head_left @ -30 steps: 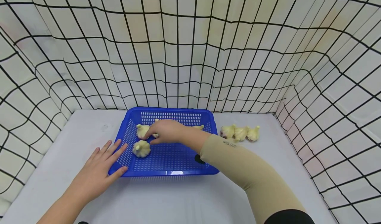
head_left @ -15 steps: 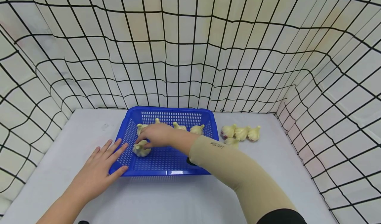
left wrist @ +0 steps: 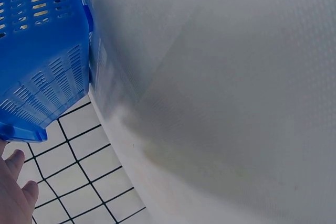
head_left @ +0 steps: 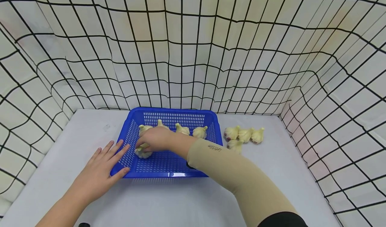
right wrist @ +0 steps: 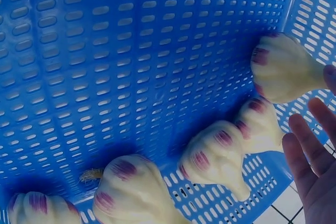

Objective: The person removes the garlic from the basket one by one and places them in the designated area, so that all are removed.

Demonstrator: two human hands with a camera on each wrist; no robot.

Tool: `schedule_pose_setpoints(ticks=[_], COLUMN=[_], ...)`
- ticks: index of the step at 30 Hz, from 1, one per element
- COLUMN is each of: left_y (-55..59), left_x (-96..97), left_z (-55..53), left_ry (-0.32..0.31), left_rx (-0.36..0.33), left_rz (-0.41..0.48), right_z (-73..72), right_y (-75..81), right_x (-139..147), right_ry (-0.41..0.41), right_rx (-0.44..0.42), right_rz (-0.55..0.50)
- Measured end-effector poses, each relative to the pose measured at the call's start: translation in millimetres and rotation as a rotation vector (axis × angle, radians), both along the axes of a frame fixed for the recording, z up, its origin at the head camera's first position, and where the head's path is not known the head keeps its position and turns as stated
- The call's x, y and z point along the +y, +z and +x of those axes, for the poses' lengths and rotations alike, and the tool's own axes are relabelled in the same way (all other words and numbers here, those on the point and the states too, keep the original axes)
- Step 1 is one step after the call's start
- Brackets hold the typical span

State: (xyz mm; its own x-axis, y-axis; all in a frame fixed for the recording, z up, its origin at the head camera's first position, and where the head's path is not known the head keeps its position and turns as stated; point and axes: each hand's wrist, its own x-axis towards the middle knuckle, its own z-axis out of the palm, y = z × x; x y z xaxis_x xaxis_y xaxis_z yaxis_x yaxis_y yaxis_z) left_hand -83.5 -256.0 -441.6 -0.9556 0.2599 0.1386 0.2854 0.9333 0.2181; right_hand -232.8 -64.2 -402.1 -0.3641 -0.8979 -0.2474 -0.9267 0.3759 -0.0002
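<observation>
Right hand (head_left: pixel 155 139) has slid to the garlic (head_left: pixel 142 154) at eight o'clock in the blue basket (head_left: pixel 150 174); fingers bend over its top, but I can't tell if they pinch. Left hand (head_left: pixel 98 171) lies spread, holding nothing. Garlic should feel light and firm; hold its fat middle.

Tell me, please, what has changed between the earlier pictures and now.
The right grip moved toward the person, from the back-left garlic bulb to the nearer garlic bulb; whether it holds it is unclear. The left grip, blue basket and four garlic bulbs outside stayed put.
</observation>
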Motion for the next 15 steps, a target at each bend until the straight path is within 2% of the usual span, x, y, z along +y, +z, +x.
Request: schedule_pose_setpoints(ticks=[4,9,15], left_y=[-0.9,-1.2,-3.6], left_x=[-0.1,0.0,-0.7], left_z=[0.2,-0.3,-0.4], left_ry=[-0.01,-0.016,-0.021], left_rx=[0.009,0.032,0.046], left_rz=[0.005,0.008,0.008], right_z=[0.2,-3.6,-10.8], right_y=[-1.4,-1.4,-3.4], right_x=[-1,0,7], right_ry=[0.006,-0.037,-0.067], right_rx=[0.003,-0.02,-0.06], right_rz=[0.007,0.012,-0.037])
